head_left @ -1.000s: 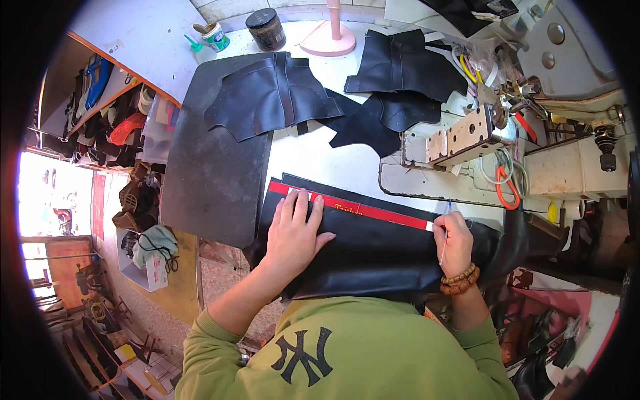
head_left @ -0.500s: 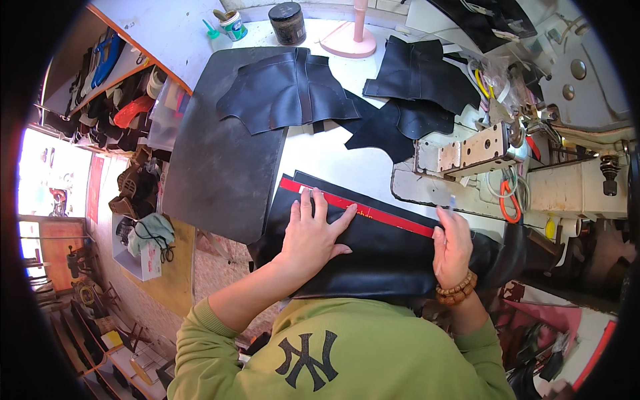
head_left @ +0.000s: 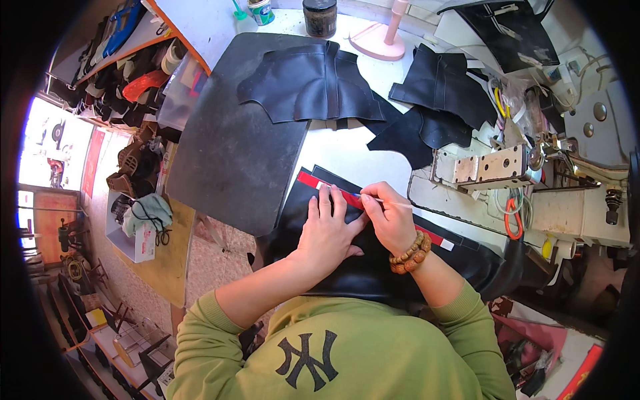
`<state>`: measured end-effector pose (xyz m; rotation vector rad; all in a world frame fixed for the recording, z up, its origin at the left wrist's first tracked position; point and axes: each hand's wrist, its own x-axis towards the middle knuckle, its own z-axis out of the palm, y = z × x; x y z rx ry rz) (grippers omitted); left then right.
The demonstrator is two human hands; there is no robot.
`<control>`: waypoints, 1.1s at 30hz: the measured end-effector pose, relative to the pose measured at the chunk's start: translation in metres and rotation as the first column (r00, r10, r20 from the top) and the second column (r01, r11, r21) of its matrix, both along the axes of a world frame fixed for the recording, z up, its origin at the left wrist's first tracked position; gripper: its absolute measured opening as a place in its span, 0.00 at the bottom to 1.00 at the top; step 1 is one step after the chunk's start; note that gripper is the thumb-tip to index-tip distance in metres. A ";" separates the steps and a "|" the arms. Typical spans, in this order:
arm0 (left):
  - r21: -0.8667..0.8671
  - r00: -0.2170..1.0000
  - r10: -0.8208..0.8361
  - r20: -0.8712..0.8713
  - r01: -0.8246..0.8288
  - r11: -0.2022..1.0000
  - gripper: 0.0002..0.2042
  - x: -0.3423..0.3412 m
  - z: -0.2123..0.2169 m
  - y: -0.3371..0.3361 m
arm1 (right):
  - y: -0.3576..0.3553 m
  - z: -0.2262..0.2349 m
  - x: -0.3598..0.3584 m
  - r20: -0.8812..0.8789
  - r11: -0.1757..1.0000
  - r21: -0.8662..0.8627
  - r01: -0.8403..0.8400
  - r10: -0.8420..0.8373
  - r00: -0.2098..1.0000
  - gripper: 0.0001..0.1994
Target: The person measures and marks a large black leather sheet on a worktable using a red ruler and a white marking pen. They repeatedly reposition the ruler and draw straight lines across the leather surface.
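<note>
A large piece of black leather (head_left: 347,267) lies across the near edge of the white table. On it rests a straight red strip (head_left: 427,232) with white ends, running from upper left to lower right. My left hand (head_left: 327,230) presses the strip's left part with fingers spread flat. Close to its thumb, my right hand (head_left: 395,223) pinches a thin white pen (head_left: 395,202), its tip at the strip's upper edge. A beaded bracelet (head_left: 411,255) is round my right wrist. My right hand hides part of the strip.
Beyond lie cut black leather pieces (head_left: 300,83), partly on a dark grey mat (head_left: 223,140). A sewing machine arm (head_left: 490,168) stands at the right, orange-handled scissors (head_left: 513,219) below it. Along the back are a pink stand (head_left: 377,41) and a dark jar (head_left: 320,19).
My right hand has moved left along the red strip, from its right end to beside my left hand. The pen is now plain to see in it. My left hand stays on the strip.
</note>
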<state>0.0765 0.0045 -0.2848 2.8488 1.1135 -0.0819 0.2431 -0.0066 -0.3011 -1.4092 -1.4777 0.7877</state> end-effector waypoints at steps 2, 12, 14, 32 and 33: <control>-0.010 1.000 -0.006 -0.031 0.006 1.000 0.39 0.001 -0.001 0.001 | 0.001 0.000 0.000 0.019 1.000 0.018 -0.003 0.003 1.000 0.04; -0.035 0.987 -0.030 -0.159 0.024 0.999 0.36 0.006 0.006 0.002 | 0.007 0.000 0.001 0.111 0.995 0.071 -0.065 0.057 0.992 0.03; -0.024 0.982 -0.037 -0.187 0.033 0.999 0.37 0.007 0.007 0.002 | 0.008 0.001 0.003 0.132 0.994 0.069 -0.082 0.072 0.989 0.03; 0.039 0.883 -0.181 -0.434 0.219 0.975 0.50 0.023 0.017 0.012 | -0.025 0.010 0.045 0.155 0.997 -0.044 -0.063 0.069 0.986 0.01; 0.059 0.872 -0.196 -0.449 0.248 0.967 0.50 0.023 0.018 0.013 | -0.026 0.011 0.046 0.168 0.997 -0.035 -0.065 0.070 0.983 0.01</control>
